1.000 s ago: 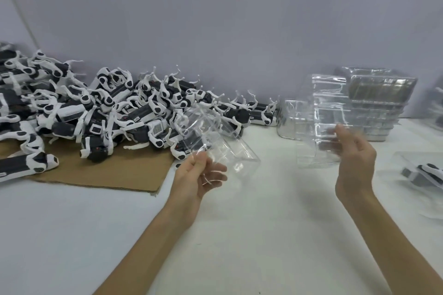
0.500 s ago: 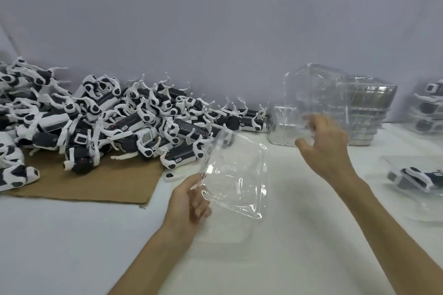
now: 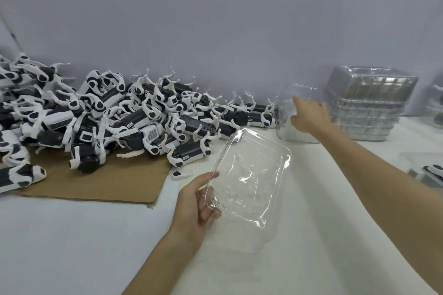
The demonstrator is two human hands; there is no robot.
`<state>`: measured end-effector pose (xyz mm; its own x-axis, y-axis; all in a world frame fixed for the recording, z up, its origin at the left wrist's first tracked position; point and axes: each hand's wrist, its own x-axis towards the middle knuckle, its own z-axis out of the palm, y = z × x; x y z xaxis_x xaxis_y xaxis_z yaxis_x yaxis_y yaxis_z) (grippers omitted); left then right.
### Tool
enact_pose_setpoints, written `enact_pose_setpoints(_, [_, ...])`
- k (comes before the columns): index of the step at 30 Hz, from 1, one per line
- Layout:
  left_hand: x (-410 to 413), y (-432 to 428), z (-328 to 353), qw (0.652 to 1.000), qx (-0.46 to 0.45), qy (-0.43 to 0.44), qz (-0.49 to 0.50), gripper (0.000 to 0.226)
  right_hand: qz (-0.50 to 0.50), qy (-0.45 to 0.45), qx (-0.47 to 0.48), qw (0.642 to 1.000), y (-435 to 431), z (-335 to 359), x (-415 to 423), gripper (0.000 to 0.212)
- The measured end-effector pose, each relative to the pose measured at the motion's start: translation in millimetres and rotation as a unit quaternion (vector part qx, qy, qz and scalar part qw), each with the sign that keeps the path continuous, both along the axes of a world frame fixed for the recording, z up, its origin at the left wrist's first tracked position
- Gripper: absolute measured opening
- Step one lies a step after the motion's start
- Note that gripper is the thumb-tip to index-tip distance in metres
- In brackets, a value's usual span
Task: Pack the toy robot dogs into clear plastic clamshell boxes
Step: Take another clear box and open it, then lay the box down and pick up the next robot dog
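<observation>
Plastic shell in hand

Our left hand (image 3: 194, 203) pinches a clear plastic clamshell box (image 3: 249, 179) by its near corner. Our right hand (image 3: 309, 116) touches stacked clear boxes (image 3: 297, 133); we cannot tell its grip. On brown cardboard (image 3: 96, 182) lie heaped black-and-white toy robot dogs (image 3: 119, 122).

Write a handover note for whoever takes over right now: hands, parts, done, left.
Left hand: grips an empty clear clamshell by its near corner, above the table.
Right hand: against the small stack of clamshells; grip unclear.
Toy dogs: piled on cardboard, left.
Done: one dog seemingly boxed, far right.
Left: load the held clamshell, close it, repeat.
</observation>
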<state>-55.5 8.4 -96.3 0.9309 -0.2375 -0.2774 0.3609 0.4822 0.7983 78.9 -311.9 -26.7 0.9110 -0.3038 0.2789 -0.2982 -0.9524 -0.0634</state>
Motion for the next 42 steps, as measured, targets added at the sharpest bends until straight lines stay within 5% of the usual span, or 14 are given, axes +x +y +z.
enact_pose_setpoints(4, [-0.8, -1.4, -0.1, 1.000, 0.005, 0.001, 0.005, 0.051, 0.067, -0.079, 0.108, 0.989, 13.5, 16.5, -17.2, 0.058])
enact_pose_setpoints(10, [-5.5, -3.7, 0.7, 0.999, 0.034, -0.004, 0.018, 0.021, 0.227, -0.274, 0.303, 0.884, 87.5, 13.9, -126.4, 0.018])
enact_pose_setpoints(13, [-9.3, -7.8, 3.6, 0.997, 0.069, -0.025, 0.009, 0.011, 0.313, -0.220, 0.306, 0.872, 117.0, -2.0, -170.7, 0.014])
enact_pose_setpoints(18, [-13.2, -15.0, 0.1, 0.989, 0.116, -0.096, -0.010, 0.017, 0.268, -0.125, 0.303, 0.906, 128.7, -15.9, -186.9, 0.019])
enact_pose_setpoints(22, [-15.9, -20.1, -3.8, 0.979, 0.161, -0.115, -0.037, 0.017, 0.222, 0.038, 0.227, 0.947, 118.0, -17.1, -190.1, 0.055])
enact_pose_setpoints(29, [-27.0, -28.3, -7.8, 0.964, 0.200, -0.144, -0.100, 0.017, 0.184, 0.050, 0.160, 0.968, 125.7, -31.4, -188.5, 0.021])
enact_pose_setpoints(37, [-16.4, -19.9, 3.1, 0.959, 0.209, -0.188, 0.046, 0.015, 0.282, 0.096, 0.220, 0.929, 111.7, -10.3, -194.6, 0.023])
enact_pose_setpoints(42, [-2.5, -4.3, 7.9, 0.970, 0.185, -0.154, 0.034, 0.042, 0.328, 0.197, 0.169, 0.908, 119.6, -12.5, -203.0, 0.048])
